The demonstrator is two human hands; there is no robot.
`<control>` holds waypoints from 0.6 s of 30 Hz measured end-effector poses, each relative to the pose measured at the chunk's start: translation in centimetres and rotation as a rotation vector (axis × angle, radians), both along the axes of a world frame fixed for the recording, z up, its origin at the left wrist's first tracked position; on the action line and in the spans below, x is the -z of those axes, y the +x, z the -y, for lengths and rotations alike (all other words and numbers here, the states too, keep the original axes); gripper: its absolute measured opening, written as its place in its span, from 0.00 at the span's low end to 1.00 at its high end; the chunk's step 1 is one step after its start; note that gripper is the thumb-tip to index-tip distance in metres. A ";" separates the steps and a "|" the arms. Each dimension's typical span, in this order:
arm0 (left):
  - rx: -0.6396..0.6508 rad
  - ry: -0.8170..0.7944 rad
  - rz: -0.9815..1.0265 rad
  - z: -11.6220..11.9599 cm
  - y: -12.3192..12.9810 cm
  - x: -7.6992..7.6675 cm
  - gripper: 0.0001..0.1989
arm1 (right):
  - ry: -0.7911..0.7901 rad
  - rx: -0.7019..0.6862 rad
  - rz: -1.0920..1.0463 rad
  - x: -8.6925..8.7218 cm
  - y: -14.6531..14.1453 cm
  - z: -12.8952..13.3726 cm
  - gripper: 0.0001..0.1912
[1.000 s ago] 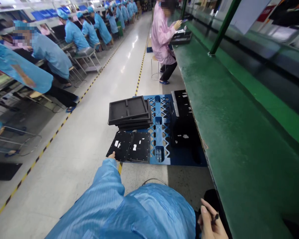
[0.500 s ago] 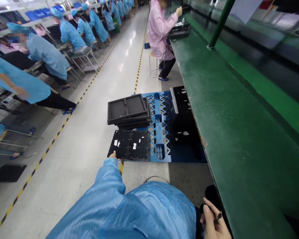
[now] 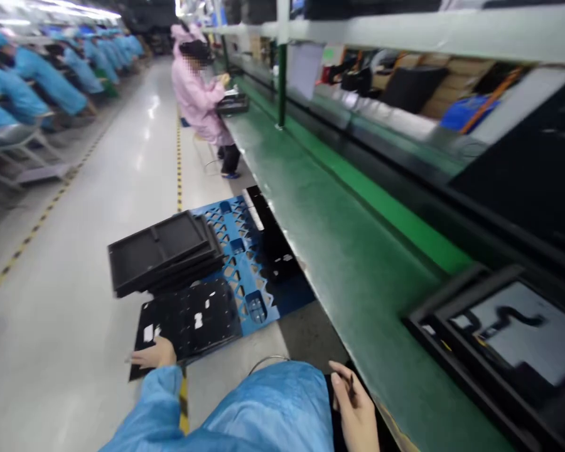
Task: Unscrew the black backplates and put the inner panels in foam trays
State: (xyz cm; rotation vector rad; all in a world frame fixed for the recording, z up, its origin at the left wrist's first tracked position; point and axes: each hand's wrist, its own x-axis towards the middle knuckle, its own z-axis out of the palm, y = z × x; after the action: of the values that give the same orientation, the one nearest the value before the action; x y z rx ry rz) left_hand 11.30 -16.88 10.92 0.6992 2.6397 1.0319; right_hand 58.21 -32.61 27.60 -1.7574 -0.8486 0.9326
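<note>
My left hand (image 3: 156,353) is over the near left edge of a flat black panel (image 3: 188,318) with small white labels. Its fingers point left, stretched out and slightly blurred; I see no firm grip. The panel lies on a blue plastic pallet (image 3: 245,276), in front of a stack of black trays (image 3: 157,248). My right hand (image 3: 355,402) is low beside the green bench edge, its fingers curled around a thin dark pen-like tool (image 3: 351,384), mostly hidden.
The green bench (image 3: 320,207) runs along the right. On it, black trays (image 3: 452,339) hold a grey sheet-like part with a black strip. More black panels (image 3: 280,251) stand on the pallet partly under the bench. A person in pink (image 3: 200,94) sits further along.
My view has swung right and up, bringing the trays on the bench into sight. My left hand has shifted from gripping the panel's near edge to lying over its left edge.
</note>
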 end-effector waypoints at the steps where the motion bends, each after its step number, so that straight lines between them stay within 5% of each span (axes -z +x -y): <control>1: -0.022 0.035 0.027 -1.4 1.4 0.3 0.38 | 0.007 0.012 -0.004 -0.1 -0.1 0.3 0.36; 3: 0.085 0.148 0.046 -4.3 5.1 0.3 0.40 | 0.019 0.032 0.002 -0.6 -0.4 1.2 0.36; 5: 0.348 0.319 0.001 -6.8 10.2 -1.1 0.40 | 0.031 0.039 0.028 -1.7 -0.6 2.5 0.35; 7: 0.645 0.515 -0.064 -8.3 16.6 -4.1 0.38 | 0.035 0.030 0.052 -3.2 -0.2 4.3 0.34; 10: 1.059 0.767 -0.062 -8.1 26.8 -10.9 0.32 | 0.040 0.070 0.093 -6.0 1.4 7.9 0.31; 14: 1.657 0.885 0.047 -5.8 39.2 -18.9 0.26 | 0.069 0.460 0.297 -8.6 6.1 14.4 0.29; 18: 2.058 0.678 0.118 -3.8 51.0 -21.3 0.31 | 0.057 0.870 0.554 -9.1 13.8 21.4 0.35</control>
State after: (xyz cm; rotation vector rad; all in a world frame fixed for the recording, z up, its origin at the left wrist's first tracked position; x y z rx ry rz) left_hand 62.28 -13.05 32.26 2.3051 0.3081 0.8675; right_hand 72.01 -53.99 36.65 -2.0740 -0.3333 -0.1550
